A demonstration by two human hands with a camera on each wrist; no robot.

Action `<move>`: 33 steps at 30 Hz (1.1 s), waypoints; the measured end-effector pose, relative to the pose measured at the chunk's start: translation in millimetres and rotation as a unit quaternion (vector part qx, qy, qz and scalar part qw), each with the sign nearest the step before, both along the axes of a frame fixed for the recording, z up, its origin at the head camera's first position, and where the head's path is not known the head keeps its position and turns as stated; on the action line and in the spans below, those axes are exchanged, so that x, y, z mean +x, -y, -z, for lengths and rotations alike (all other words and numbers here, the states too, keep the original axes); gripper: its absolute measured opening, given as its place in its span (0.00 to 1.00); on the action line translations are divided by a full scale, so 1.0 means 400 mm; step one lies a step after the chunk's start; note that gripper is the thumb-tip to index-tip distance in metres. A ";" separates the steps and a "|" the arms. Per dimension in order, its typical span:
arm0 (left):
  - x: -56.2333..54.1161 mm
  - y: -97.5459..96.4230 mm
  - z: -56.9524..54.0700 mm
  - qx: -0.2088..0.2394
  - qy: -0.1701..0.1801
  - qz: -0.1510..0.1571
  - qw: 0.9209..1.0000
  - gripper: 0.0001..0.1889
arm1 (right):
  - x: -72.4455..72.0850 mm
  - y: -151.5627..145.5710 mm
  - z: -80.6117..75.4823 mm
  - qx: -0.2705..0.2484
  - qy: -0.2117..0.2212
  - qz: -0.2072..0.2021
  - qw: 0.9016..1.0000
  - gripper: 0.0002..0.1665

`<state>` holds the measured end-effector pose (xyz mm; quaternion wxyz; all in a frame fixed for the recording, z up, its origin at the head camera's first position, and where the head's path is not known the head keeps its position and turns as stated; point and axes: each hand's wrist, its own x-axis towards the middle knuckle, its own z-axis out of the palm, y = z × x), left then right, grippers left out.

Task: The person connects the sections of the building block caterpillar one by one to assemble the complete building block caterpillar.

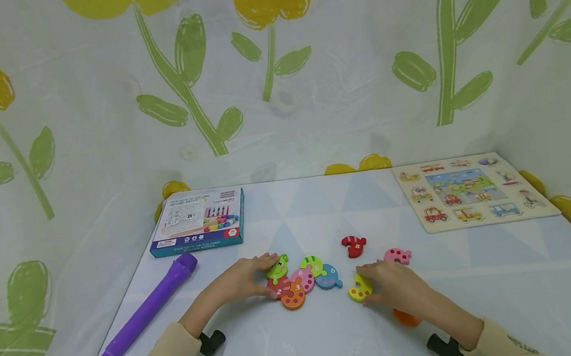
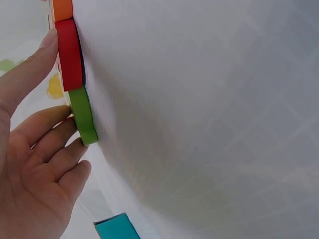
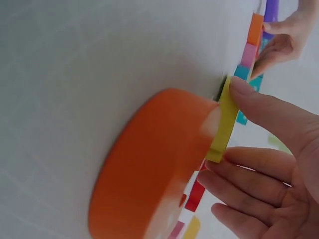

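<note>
My left hand [image 1: 239, 278] rests on a joined caterpillar number puzzle. Its thumb touches the red "2" piece [image 2: 70, 57], and its fingers touch the green head piece [image 2: 82, 117]. Joined on from there are an orange "3" piece [image 1: 293, 298], a pink "4" piece [image 1: 305, 279], a green "5" piece [image 1: 310, 265] and a blue "6" piece [image 1: 329, 279]. To the right of these, my right hand [image 1: 395, 286] pinches a yellow puzzle piece with red dots [image 1: 360, 289] between thumb and fingers. In the right wrist view the yellow piece shows edge-on.
Around my right hand lie loose red [image 1: 354, 246], pink [image 1: 398, 256] and orange [image 1: 406, 318] puzzle pieces. A purple stick [image 1: 147, 311] and a boxed game [image 1: 197, 220] are on the left. A wooden picture board [image 1: 477, 191] lies at back right, before a flowered cloth backdrop [image 1: 340, 101].
</note>
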<state>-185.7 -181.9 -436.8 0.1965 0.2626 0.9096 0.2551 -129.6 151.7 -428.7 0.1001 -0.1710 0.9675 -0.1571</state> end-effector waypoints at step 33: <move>0.003 0.000 -0.002 0.010 -0.004 0.005 1.000 0.40 | -0.011 0.046 -0.013 -0.042 -0.034 -0.043 0.998 0.35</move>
